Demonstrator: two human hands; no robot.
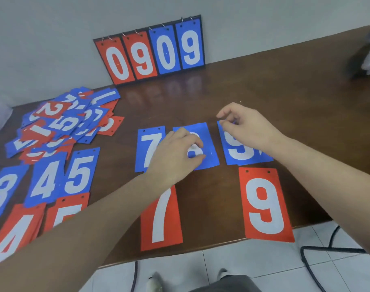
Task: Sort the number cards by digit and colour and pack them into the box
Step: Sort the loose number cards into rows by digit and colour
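Blue cards and red cards lie sorted in two rows across the dark wooden table (253, 85); in the far row sit the blue 3 (1, 192), blue 4 (46, 178), blue 5 (81, 169), blue 7 (148, 146), blue 8 (203, 144) and blue 9 (238, 152), and in the near row the red 4 (15, 230), red 5 (68, 209), red 7 (161, 220) and red 9 (264, 205), each red digit toward six o'clock of its blue partner; no red 8 shows under the blue 8. The left hand (175, 152) rests over the blue 8 with fingers curled, thumb and fingertips seemingly pinching that card, though the grip is partly hidden; the right hand (243, 125) pinches the far edge of the blue 9 pile at its twelve o'clock side. At ten o'clock of the hands an unsorted heap (62, 123) of mixed red and blue cards waits; at twelve o'clock a flip scoreboard (150, 51) reading 0909 leans on the wall. By my judgement sorting is partly through; the heap is still large, several piles are missing or out of sight, and no box is visible, so packing looks not yet begun.
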